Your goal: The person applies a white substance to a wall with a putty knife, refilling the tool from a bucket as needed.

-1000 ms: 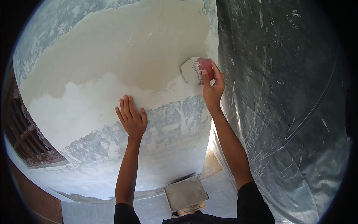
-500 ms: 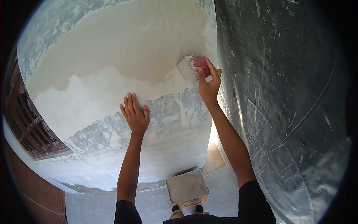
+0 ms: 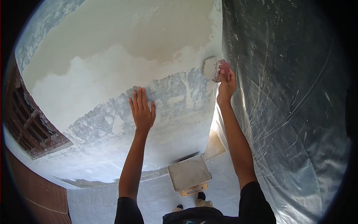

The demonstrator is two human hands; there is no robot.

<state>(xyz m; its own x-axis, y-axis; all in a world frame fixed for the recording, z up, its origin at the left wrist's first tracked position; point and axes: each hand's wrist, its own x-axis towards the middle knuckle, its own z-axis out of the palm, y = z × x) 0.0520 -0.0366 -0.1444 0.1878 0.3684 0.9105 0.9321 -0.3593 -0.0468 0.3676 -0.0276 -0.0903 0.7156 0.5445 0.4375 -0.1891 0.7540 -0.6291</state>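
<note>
Pinched between the thumb and fingers of my right hand is a red scraper, its flat blade coated with pale plaster. The blade lies against the wall near its right edge. My left hand rests flat on the wall with its fingers spread, at the border between smooth pale plaster and rough grey-blue patches. Nothing is in that hand. A darker, damp-looking plaster area covers the upper wall.
Below, a plaster-covered tray sits on a yellowish support near my feet. Wrinkled plastic sheeting hangs along the right side. A brown slatted window frame is at the left, and a sheet covers the floor.
The scraper and my right hand have moved right and slightly down to the wall's edge. My left hand sits slightly further right, lower on the plastered area. The view has shifted a little.
</note>
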